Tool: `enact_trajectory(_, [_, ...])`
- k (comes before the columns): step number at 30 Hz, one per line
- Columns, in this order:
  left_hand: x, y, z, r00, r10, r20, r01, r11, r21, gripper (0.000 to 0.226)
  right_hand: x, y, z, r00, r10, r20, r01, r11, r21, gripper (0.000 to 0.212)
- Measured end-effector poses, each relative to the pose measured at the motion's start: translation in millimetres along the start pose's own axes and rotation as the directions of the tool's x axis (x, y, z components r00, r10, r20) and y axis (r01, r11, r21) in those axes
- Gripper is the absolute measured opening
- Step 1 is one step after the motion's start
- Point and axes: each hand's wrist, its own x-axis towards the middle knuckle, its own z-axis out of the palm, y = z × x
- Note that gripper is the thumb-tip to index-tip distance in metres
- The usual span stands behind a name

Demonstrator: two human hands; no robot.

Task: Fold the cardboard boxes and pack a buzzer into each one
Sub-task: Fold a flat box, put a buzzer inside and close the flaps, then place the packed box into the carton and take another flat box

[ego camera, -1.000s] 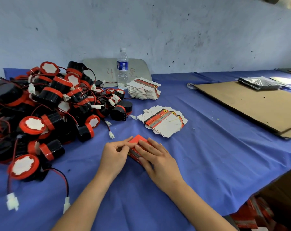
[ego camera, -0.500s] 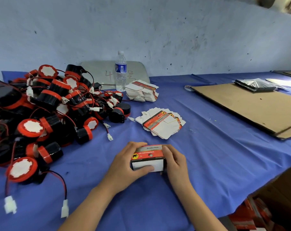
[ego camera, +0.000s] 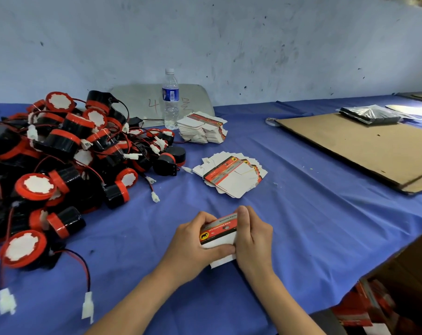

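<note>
Now, box: red-and-white carton (ego camera: 219,232), 6 o'clock on the desk (ego camera: 314,226), between my hands.
Hands: left hand (ego camera: 193,247) and right hand (ego camera: 253,238) curl round its ends.
Handling: light, thin card, probably dents easily; hold by the edges and corners.
Buzzers: heap of buzzers (ego camera: 60,153), 9 o'clock.

The bench (ego camera: 338,262) is wearing a blue cloth (ego camera: 301,213). A buzzers pile (ego camera: 60,160) is lying at left, a bottle (ego camera: 170,100) is standing behind, beside a box stack (ego camera: 202,129); fanned boxes (ego camera: 231,176) are lying mid-bench, a cardboard sheet (ego camera: 362,146) at right.
</note>
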Motion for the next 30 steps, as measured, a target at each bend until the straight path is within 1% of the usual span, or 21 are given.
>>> enact_trajectory(2, [0.4, 1.5, 0.6, 1.000, 0.013, -0.004, -0.013, 1.000, -0.004, 0.052, -0.8, -1.2, 0.2, 1.000, 0.022, -0.004, -0.022, 1.000, 0.013, 0.047])
enact_trajectory(4, [1.2, 1.0, 0.0, 1.000, 0.024, -0.011, -0.024, 0.999, -0.031, 0.051, 0.2, -1.5, -0.4, 0.997, 0.080, -0.020, -0.079, 0.995, 0.061, 0.052])
enact_trajectory(6, [0.6, -0.3, -0.2, 1.000, 0.000, 0.006, 0.000, 0.996, -0.092, 0.054, 6.8, -0.9, -3.9, 0.974, 0.225, -0.034, -0.216, 0.961, 0.172, 0.057])
enact_trajectory(7, [0.1, -0.8, 0.1, 1.000, -0.015, 0.021, 0.017, 0.995, -0.102, 0.057, 10.7, -0.3, -6.7, 0.951, 0.307, -0.020, -0.294, 0.925, 0.239, 0.058])
enact_trajectory(8, [-0.1, -1.7, 0.7, 0.999, -0.027, 0.030, 0.030, 0.995, -0.094, 0.058, 13.6, -0.2, -9.6, 0.933, 0.361, 0.005, -0.347, 0.893, 0.286, 0.057])
enact_trajectory(9, [-0.2, -3.4, 1.1, 0.999, -0.036, 0.027, 0.038, 0.996, -0.085, 0.056, 14.7, -0.2, -11.8, 0.927, 0.374, 0.036, -0.367, 0.882, 0.295, 0.052])
enact_trajectory(12, [2.5, -8.7, -0.6, 0.997, -0.077, 0.012, 0.078, 0.990, -0.118, 0.039, 12.9, 0.9, -17.0, 0.948, 0.301, 0.105, -0.318, 0.919, 0.234, 0.034])
enact_trajectory(15, [4.9, -11.8, -3.6, 0.993, -0.109, 0.044, 0.115, 0.978, -0.173, 0.033, 8.5, -0.7, -17.6, 0.955, 0.262, 0.140, -0.291, 0.920, 0.262, 0.031])
enact_trajectory(17, [5.0, -10.6, -4.6, 0.992, -0.106, 0.070, 0.119, 0.970, -0.214, 0.038, 6.3, -3.8, -20.0, 0.956, 0.273, 0.105, -0.292, 0.908, 0.301, 0.033])
enact_trajectory(18, [4.9, -10.2, -4.7, 0.993, -0.089, 0.077, 0.105, 0.966, -0.237, 0.043, 5.0, -4.9, -23.0, 0.956, 0.286, 0.061, -0.291, 0.903, 0.317, 0.035])
enact_trajectory(19, [4.3, -10.6, -5.5, 0.994, -0.074, 0.077, 0.091, 0.963, -0.255, 0.050, 4.4, -4.7, -27.7, 0.947, 0.319, -0.027, -0.292, 0.895, 0.336, 0.037])
enact_trajectory(20, [4.2, -10.3, -5.5, 0.995, -0.067, 0.076, 0.085, 0.959, -0.271, 0.055, 4.1, -4.3, -35.1, 0.913, 0.369, -0.175, -0.287, 0.884, 0.368, 0.038])
enact_trajectory(21, [4.2, -10.8, -6.3, 0.995, -0.065, 0.070, 0.082, 0.955, -0.285, 0.058, 4.0, -3.3, -44.3, 0.839, 0.413, -0.355, -0.256, 0.874, 0.412, 0.036])
enact_trajectory(22, [5.1, -11.6, -6.8, 0.996, -0.064, 0.063, 0.080, 0.951, -0.298, 0.059, 3.6, -3.0, -55.1, 0.732, 0.421, -0.536, -0.183, 0.879, 0.441, 0.033])
enact_trajectory(23, [5.9, -12.4, -6.8, 0.996, -0.064, 0.058, 0.079, 0.947, -0.312, 0.058, 3.0, -3.4, -66.5, 0.610, 0.386, -0.692, -0.081, 0.899, 0.430, 0.031])
enact_trajectory(24, [6.3, -12.5, -6.4, 0.996, -0.064, 0.057, 0.080, 0.941, -0.329, 0.060, 2.2, -4.3, -77.3, 0.495, 0.321, -0.808, 0.001, 0.929, 0.370, 0.031])
enact_trajectory(25, [7.0, -12.1, -5.0, 0.996, -0.064, 0.062, 0.082, 0.935, -0.346, 0.062, 1.4, -4.2, -88.4, 0.397, 0.248, -0.884, 0.027, 0.959, 0.282, 0.036])
enact_trajectory(26, [6.7, -12.1, -4.8, 0.996, -0.063, 0.062, 0.081, 0.930, -0.358, 0.061, 0.8, -2.8, -96.3, 0.329, 0.194, -0.924, -0.005, 0.979, 0.204, 0.042])
enact_trajectory(27, [7.3, -11.4, -3.0, 0.997, -0.052, 0.065, 0.072, 0.929, -0.362, 0.058, 1.0, -0.9, -103.1, 0.292, 0.156, -0.944, -0.064, 0.988, 0.144, 0.048])
enact_trajectory(28, [7.2, -11.0, -1.7, 0.997, -0.042, 0.069, 0.064, 0.932, -0.357, 0.054, 0.5, 0.9, -106.0, 0.291, 0.129, -0.948, -0.118, 0.988, 0.099, 0.051])
enact_trajectory(30, [6.0, -11.8, -1.6, 0.997, -0.033, 0.077, 0.058, 0.938, -0.341, 0.050, 1.1, 3.6, -101.1, 0.363, 0.078, -0.929, -0.136, 0.990, 0.030, 0.054])
